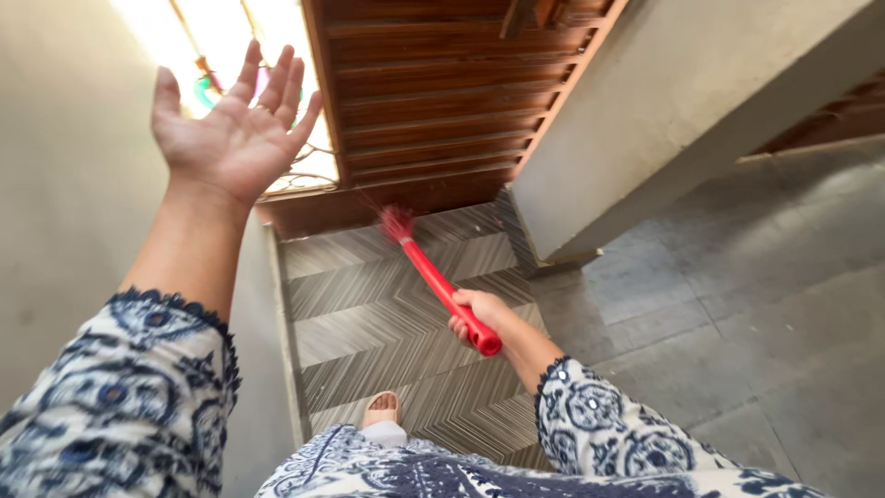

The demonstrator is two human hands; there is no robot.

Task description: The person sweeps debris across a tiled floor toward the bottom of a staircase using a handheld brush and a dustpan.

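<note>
Right hand (475,312) grips a red broom (441,281), its bristles blurred; left hand (235,129) spread, empty.

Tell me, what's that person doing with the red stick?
A person in a blue-and-white patterned top grips a red-handled broom in the right hand, near the handle's end. The blurred brush end points down toward the striped floor tiles by a wooden door. The left hand is raised, open and empty, close to the pale wall. One sandalled foot stands on the tiles.
</note>
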